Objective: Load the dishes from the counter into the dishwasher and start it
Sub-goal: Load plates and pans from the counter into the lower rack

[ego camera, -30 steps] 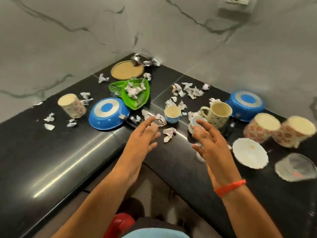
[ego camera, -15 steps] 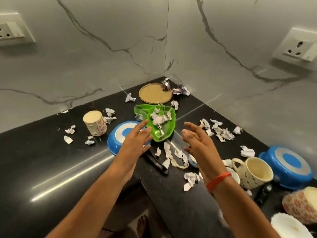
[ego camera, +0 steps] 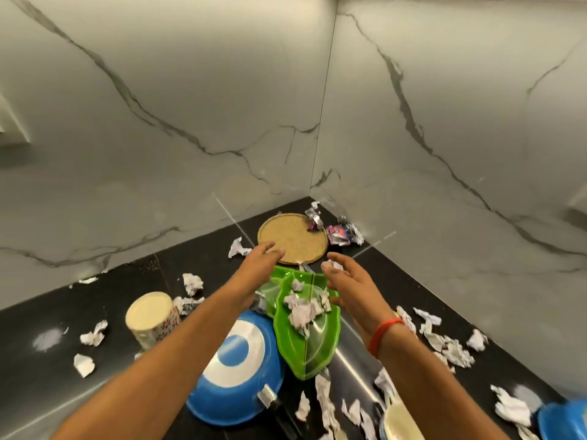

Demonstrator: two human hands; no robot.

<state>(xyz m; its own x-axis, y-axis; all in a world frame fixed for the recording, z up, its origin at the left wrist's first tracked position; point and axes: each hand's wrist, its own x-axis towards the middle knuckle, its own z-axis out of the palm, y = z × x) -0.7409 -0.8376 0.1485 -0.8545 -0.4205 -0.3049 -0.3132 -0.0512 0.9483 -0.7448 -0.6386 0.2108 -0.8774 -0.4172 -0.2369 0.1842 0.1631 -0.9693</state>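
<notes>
Both my arms stretch toward the counter's back corner. My left hand [ego camera: 259, 265] hovers with straight fingers at the near edge of a round tan plate [ego camera: 295, 235]. My right hand [ego camera: 347, 279] is held with relaxed fingers above the far end of a green leaf-shaped tray [ego camera: 314, 341] that carries crumpled paper [ego camera: 303, 309]. An upside-down blue pan [ego camera: 233, 363] lies under my left forearm, its handle pointing toward me. A patterned cup [ego camera: 151, 317] lies on its side to the left. Neither hand holds anything.
Crumpled paper scraps [ego camera: 449, 344] litter the black counter [ego camera: 47, 312]. Foil wrappers [ego camera: 344, 233] sit in the corner by the marble walls. A cream mug [ego camera: 401, 422] and another blue pan [ego camera: 562, 420] show at the bottom right edge.
My view has swung toward the corner and both hands have reached farther back, from over the blue pan and scraps to the tan plate and the green tray.
</notes>
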